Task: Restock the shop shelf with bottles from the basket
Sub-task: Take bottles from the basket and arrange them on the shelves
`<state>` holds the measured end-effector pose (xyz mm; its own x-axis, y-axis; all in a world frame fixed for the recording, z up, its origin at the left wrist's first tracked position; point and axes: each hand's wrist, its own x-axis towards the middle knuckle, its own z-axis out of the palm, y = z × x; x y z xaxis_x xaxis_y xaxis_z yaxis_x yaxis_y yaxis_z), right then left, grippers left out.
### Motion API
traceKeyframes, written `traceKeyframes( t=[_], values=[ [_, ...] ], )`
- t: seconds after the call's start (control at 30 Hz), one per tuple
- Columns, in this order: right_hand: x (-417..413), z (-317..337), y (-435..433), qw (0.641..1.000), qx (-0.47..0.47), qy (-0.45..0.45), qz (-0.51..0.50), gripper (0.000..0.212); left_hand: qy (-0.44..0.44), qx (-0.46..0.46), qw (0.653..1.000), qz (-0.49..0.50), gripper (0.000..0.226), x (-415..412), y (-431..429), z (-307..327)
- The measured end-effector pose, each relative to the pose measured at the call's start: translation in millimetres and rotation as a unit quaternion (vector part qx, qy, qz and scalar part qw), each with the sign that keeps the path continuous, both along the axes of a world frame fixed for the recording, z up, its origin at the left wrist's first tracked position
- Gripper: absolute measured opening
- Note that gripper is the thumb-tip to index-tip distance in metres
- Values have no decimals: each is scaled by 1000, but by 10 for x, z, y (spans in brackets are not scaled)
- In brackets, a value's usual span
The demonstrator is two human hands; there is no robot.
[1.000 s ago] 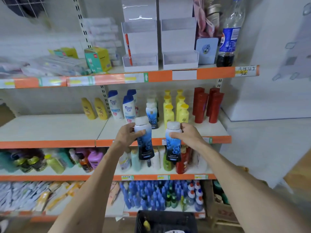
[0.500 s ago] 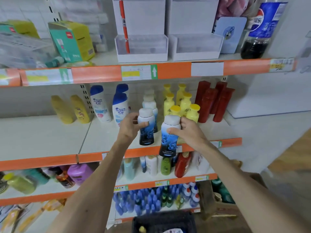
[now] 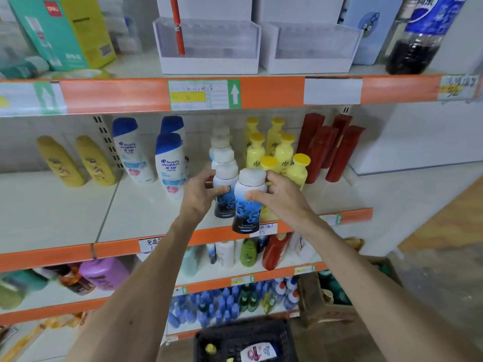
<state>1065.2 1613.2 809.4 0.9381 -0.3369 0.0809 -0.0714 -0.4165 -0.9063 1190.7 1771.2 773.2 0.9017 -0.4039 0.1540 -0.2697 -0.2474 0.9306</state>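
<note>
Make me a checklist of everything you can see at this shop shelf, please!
Surface: white shelf with orange edge, left part bare.
Job's things: two blue bottles, left bottle, right bottle, at the row of matching bottles; basket below.
Clutter: yellow bottles, red bottles, shampoo.
Hands: left hand and right hand each hold a bottle.
Cables: nothing seen.
Surroundings: cola bottle above; more shelves below.
</note>
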Motion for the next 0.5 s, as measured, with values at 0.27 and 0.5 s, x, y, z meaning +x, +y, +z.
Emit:
traceKeyframes(
  t=[0.27,0.5],
  values=[
    [-6,-30,9,1000,-17,-4,-16,59,-41,17,999,9,40,13,-67,-54],
    [-65,-142,24,999,-21,19,-14,48,-53,20,998,7,39,23,-19,-53]
  ],
)
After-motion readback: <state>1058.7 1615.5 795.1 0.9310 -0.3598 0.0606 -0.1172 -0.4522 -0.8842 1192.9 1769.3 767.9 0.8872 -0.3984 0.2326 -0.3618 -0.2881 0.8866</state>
